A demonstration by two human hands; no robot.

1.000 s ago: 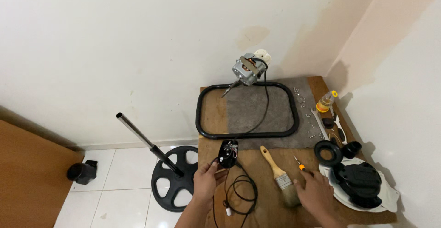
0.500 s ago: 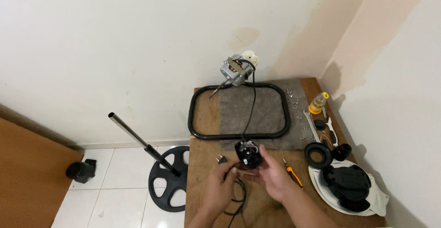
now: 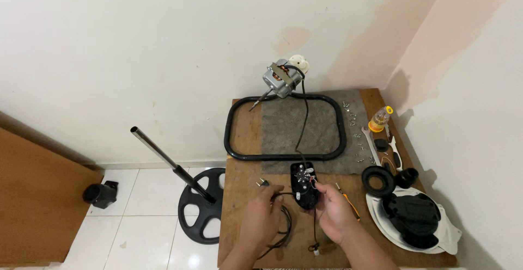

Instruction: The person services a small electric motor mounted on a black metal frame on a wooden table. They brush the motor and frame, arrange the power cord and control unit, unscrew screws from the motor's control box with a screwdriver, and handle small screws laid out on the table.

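From where I watched, the only package-like thing was a small bottle (image 3: 379, 119) with a yellow cap and an amber body, upright near the far right edge of the wooden counter (image 3: 245, 232), its label too small for me to make out; I saw no signs on the pale wall. The black switch housing (image 3: 304, 184) lay open side up at the near middle of the counter, just below the grey felt mat (image 3: 299, 126), an elongated rounded shell with small wires and metal contacts showing inside. A black cable ran from it up across the mat to the grey metal motor (image 3: 279, 79) at the wall, beside a white round part. My right hand (image 3: 336, 214) was curled against the housing's lower right side, fingers closed on its edge. My left hand (image 3: 261, 217) was closed around the black power cord (image 3: 284, 227), which looped beneath it, with the plug (image 3: 262, 183) lying just above the knuckles. A black rounded-rectangle frame (image 3: 284, 128) lay around the mat. An orange-handled screwdriver (image 3: 350, 203) lay just right of my right hand. Farther right sat a black ring (image 3: 378, 179), a black fan cover on a white plate (image 3: 452, 236), and loose screws (image 3: 352, 118) near the bottle. On the tiled floor to the left stood a black round base (image 3: 199, 213) with a metal pole (image 3: 166, 157) tilted up from it
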